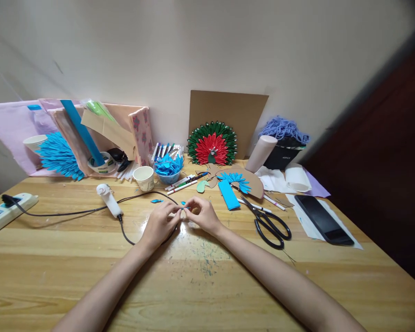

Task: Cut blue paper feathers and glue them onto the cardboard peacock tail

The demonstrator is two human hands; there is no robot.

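Both hands meet over the middle of the table, fingertips pinched together. My left hand (162, 222) and my right hand (202, 214) grip a small blue piece (184, 208) between them, mostly hidden by the fingers. Just beyond them lie small blue petal-shaped pieces (157, 201). To the right of my right hand rests a folded blue strip (228, 194), beside a cardboard arc (254, 183) with blue petals (235, 180) attached. Black-handled scissors (269, 226) lie further right. A bowl of blue pieces (168, 167) stands behind my hands.
A white corded hand tool (109, 200) lies at left, its cable passing under my left hand, near a power strip (10, 212). Behind are a paper cup (143, 178), markers (181, 184), a red-green fan-shaped craft (212, 144) and cardboard (228, 113). A phone (323, 219) lies right.
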